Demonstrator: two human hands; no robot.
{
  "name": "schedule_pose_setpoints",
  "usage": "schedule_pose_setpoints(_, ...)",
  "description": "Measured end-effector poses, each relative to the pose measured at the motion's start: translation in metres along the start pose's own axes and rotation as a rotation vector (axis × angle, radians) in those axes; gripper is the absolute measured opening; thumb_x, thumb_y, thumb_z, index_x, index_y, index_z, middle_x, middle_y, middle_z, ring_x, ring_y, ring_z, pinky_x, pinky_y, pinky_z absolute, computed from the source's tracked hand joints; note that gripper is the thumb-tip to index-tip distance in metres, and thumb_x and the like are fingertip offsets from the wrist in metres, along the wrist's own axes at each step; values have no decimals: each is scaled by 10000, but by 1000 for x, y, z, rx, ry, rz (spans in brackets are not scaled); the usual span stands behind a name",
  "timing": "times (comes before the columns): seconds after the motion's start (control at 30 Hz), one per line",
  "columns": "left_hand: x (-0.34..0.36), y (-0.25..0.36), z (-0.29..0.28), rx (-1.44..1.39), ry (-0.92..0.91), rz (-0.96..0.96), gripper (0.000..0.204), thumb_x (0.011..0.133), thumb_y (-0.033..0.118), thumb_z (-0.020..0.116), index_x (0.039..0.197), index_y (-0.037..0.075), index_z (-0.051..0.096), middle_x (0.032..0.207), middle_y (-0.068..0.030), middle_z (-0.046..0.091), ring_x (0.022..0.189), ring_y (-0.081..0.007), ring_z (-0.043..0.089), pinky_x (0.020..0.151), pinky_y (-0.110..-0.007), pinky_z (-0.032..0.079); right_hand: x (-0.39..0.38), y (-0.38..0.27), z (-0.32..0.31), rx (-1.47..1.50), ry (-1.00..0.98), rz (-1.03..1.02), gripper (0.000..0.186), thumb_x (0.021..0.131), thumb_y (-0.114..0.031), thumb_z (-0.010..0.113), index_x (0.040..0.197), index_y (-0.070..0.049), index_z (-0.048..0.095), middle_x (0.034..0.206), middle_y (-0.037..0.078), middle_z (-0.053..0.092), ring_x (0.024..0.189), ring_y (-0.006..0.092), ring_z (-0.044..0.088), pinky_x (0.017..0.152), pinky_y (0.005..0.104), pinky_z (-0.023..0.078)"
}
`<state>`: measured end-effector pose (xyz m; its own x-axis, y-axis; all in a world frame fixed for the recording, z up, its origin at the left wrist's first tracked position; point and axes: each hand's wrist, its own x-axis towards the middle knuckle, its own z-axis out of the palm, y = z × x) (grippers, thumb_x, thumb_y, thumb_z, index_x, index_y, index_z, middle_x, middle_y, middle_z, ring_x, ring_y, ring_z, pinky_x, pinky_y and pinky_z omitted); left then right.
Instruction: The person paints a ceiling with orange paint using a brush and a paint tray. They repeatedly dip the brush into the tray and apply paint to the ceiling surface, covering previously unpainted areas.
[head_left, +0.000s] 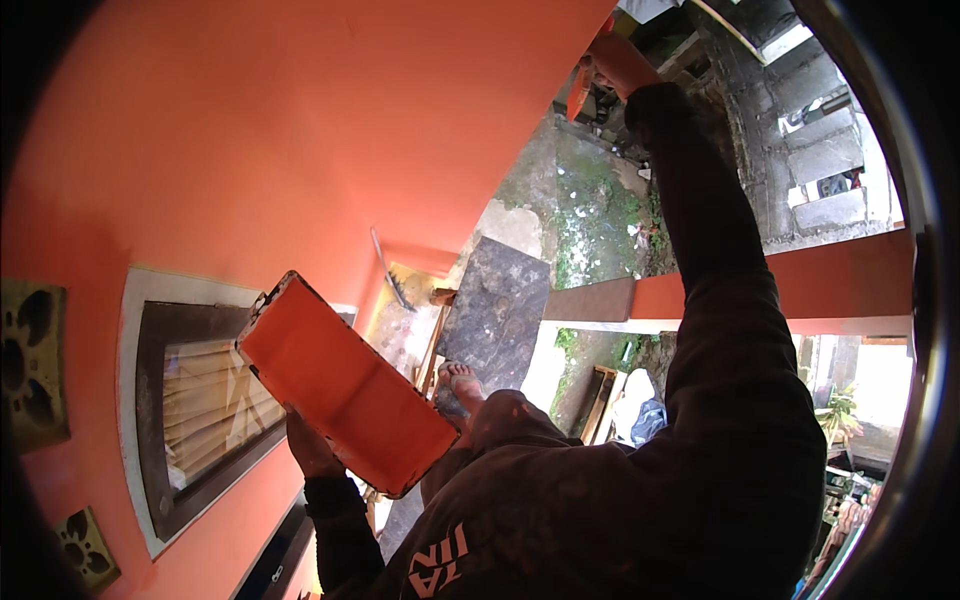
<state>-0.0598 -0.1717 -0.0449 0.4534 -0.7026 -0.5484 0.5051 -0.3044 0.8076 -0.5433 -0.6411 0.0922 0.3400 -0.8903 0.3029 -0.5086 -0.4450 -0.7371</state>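
Note:
In my left hand [312,450] is a long rectangular paint tray [345,370], coated orange inside with chipped dark edges. The fingers are partly hidden behind it. Tilted, it sits in front of my body and beside a window. My right arm reaches far up and ahead to the corner of the orange wall [300,130]. There my right hand [615,65] is closed at the wall's edge. A small flat orange piece [577,95] shows just below its fingers; what the hand grips is too small to name.
A brown-framed window [150,400] is set in the wall at left, with decorative vent blocks [35,365] nearby. My bare foot [460,380] is beside a dark board [495,300] high above mossy ground. An orange beam [850,285] crosses at right, below a grey block wall [825,150].

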Motion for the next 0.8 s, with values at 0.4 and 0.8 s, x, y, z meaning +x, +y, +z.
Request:
schedule_pose_setpoints(0.4, 8, -37, -46, 83, -235, 14, 748, 1078, 616, 357, 1543, 30, 369, 1514, -125, 507, 1338, -308, 538, 1099, -437, 459, 21, 40, 11, -833, 23, -216, 104, 881, -128, 645, 838, -111, 738, 949, 52, 721, 877, 269, 725, 741, 431, 580)
schedule_pose_setpoints(0.8, -16, -32, -68, 99, -217, 100, 688, 1092, 552, 378, 1515, 10, 410, 1464, -143, 545, 1292, -300, 585, 1069, -440, 502, 22, 85, -6, -985, 141, -314, 129, 865, -204, 668, 932, -152, 765, 1019, -4, 754, 1108, 227, 694, 769, 430, 601)
